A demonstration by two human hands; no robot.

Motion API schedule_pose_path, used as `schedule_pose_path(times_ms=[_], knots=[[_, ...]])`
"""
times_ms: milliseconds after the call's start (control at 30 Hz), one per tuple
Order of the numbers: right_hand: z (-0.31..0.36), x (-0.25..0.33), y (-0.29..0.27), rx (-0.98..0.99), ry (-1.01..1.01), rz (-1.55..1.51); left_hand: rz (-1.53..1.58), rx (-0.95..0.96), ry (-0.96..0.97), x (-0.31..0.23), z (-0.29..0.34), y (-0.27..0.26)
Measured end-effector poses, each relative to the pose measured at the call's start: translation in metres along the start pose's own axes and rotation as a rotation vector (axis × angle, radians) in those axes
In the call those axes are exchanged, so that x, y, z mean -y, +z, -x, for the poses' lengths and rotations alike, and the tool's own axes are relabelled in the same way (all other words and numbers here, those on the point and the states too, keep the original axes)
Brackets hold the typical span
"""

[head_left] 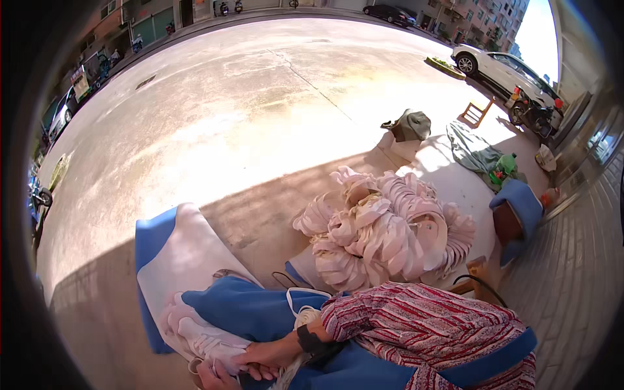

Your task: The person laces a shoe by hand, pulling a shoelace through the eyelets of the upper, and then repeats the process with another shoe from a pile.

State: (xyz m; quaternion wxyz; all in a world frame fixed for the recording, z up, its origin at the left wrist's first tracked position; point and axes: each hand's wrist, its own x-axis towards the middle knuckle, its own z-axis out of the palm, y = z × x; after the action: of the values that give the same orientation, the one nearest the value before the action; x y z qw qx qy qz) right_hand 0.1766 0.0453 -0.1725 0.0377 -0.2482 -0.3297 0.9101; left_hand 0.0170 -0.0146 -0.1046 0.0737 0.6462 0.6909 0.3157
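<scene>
On my lap lies a pale pink shoe upper [211, 338] with light lacing across its front. My right hand [276, 354] is closed on its near end, the wrist wearing a black band. Beside it my left hand [218, 377] also grips that end, partly cut off by the lower edge. A bundle of cream lace [307, 315] rests by my right wrist, one loop standing up over the blue apron [250, 309]. Ahead to the right is a big heap of similar pale pink pieces [383, 234], bunched in overlapping rows.
A white sheet with a blue edge [185, 250] lies at my left. Right of the heap stand a blue-and-brown container [517, 211] and a green bottle [506, 164]. Farther off are a dark bag [411, 125], a small wooden stool [476, 114], a motorbike [536, 114] and a white car [504, 68].
</scene>
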Motion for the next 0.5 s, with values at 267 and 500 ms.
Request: schedule_pose_path(times_ms=[267, 500], knots=[[-0.014, -0.007, -0.008, -0.020, 0.030, 0.038, 0.035, -0.075, 0.087, 0.012, 0.006, 0.003], [-0.018, -0.010, -0.005, -0.053, -0.008, 0.040, -0.029, -0.002, -0.052, -0.001, -0.002, -0.006]])
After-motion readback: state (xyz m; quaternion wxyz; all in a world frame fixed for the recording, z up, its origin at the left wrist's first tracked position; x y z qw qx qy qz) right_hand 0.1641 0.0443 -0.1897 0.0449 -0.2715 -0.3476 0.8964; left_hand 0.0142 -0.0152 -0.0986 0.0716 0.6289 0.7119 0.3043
